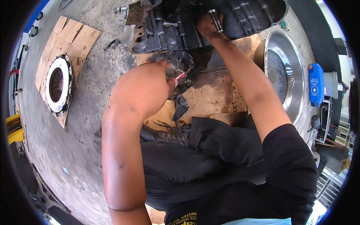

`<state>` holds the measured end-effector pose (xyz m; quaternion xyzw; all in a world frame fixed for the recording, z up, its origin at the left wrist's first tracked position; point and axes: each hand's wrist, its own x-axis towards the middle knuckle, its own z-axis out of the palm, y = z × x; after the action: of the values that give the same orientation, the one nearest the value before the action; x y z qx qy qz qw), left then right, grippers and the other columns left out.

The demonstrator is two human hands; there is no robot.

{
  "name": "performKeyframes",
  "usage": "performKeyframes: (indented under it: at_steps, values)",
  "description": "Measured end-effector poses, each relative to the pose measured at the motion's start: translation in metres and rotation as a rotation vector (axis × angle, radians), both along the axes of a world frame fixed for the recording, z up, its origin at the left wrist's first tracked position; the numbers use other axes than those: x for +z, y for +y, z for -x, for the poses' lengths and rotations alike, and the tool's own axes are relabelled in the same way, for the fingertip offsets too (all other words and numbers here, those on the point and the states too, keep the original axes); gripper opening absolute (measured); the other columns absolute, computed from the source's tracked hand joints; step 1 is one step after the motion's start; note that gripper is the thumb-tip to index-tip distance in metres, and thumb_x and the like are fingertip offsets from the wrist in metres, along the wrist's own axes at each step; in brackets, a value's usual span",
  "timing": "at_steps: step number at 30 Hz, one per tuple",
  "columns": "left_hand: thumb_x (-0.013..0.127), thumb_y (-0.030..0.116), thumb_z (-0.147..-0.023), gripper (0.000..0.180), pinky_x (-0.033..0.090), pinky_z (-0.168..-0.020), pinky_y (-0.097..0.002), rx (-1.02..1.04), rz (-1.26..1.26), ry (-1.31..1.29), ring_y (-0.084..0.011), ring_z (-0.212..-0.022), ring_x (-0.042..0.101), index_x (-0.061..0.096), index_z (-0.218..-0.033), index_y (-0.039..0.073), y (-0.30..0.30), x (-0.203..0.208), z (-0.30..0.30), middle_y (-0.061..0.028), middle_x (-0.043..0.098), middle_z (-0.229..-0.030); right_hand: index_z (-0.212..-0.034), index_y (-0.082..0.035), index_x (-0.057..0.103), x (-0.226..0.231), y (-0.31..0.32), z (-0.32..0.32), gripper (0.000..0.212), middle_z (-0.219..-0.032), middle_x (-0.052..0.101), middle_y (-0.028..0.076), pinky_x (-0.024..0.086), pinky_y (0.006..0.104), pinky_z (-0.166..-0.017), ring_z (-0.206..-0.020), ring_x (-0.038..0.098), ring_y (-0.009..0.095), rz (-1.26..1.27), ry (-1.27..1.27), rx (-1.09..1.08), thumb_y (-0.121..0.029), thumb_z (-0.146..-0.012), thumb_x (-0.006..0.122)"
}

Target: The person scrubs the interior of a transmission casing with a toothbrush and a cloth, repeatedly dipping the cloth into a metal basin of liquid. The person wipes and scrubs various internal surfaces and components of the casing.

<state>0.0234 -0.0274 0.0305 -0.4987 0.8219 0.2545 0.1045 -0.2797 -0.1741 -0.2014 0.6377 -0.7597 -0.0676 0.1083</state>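
Observation:
My left hand (146,84) is closed around a slim tool with a red and pale handle (181,76), its thin end pointing away from me over a dark rag or plastic (180,62). Beyond it lies a dark, oily engine block (176,33). My right hand (208,27) reaches to the near side of the block, its fingers mostly hidden. Across that hand shows a shiny metal rod with a wider end (215,21); I cannot tell whether the hand grips it.
Oil-stained cardboard (210,92) covers the floor before the block. To the left, a clutch pressure plate (63,84) rests on another cardboard sheet (69,33). A wide metal basin (296,63) and a blue bottle (316,85) stand at the right. My black boot (161,135) is close by.

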Motion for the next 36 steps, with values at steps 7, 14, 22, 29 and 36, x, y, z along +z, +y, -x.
performKeyframes:
  at_steps: [7, 14, 22, 29, 36]
  values:
    - [0.059, 0.033, -0.098, 0.048, 0.048, -0.1, -0.0424, -0.109, -0.025, 0.112, -0.036, -0.119, 0.061, 0.055, -0.138, 0.008, -0.012, -0.003, 0.025, -0.0171, 0.063, -0.131, -0.14, -0.015, 0.051, -0.052, 0.008, 0.009, 0.047, -0.14, 0.053, 0.01, 0.029, 0.0518, -0.116, -0.134, 0.045, 0.024, 0.604, 0.5, 0.181, -0.03, -0.096, 0.043]
    - [0.06, 0.029, -0.098, 0.048, 0.05, -0.095, -0.0396, 0.019, -0.061, 0.149, -0.0352, -0.111, 0.065, 0.053, -0.139, 0.006, -0.001, 0.008, -0.001, -0.0186, 0.064, -0.129, -0.139, -0.014, 0.052, -0.036, 0.007, 0.011, 0.05, -0.135, 0.059, 0.012, 0.032, 0.0505, -0.116, -0.131, 0.051, 0.024, 0.066, 0.326, 0.21, -0.041, -0.099, 0.037]
    - [0.062, 0.027, -0.097, 0.048, 0.049, -0.095, -0.0396, 0.176, -0.021, 0.159, -0.0353, -0.113, 0.064, 0.055, -0.137, 0.003, -0.02, 0.006, -0.022, -0.0205, 0.064, -0.129, -0.141, -0.01, 0.047, -0.053, -0.041, 0.009, 0.052, -0.14, 0.055, 0.014, 0.039, 0.049, -0.11, -0.13, 0.051, 0.026, -0.037, 0.587, 0.294, -0.036, -0.098, 0.038]
    - [0.058, 0.031, -0.096, 0.048, 0.048, -0.102, -0.0425, 0.051, -0.07, 0.052, -0.0336, -0.12, 0.06, 0.056, -0.138, 0.009, -0.019, 0.007, -0.021, -0.0153, 0.063, -0.131, -0.148, -0.007, 0.039, -0.029, -0.021, -0.002, 0.057, -0.149, 0.046, 0.015, 0.045, 0.0451, -0.105, -0.133, 0.049, 0.028, -0.075, 0.467, 0.263, -0.027, -0.095, 0.043]
    - [0.059, 0.03, -0.095, 0.049, 0.047, -0.104, -0.0415, 0.06, -0.127, 0.074, -0.0336, -0.121, 0.06, 0.056, -0.138, 0.006, -0.031, -0.002, -0.025, -0.0183, 0.063, -0.132, -0.148, -0.01, 0.043, 0.009, 0.101, -0.041, 0.059, -0.152, 0.043, 0.017, 0.047, 0.0453, -0.104, -0.132, 0.052, 0.035, 0.106, -0.128, 0.207, -0.014, -0.09, 0.05]
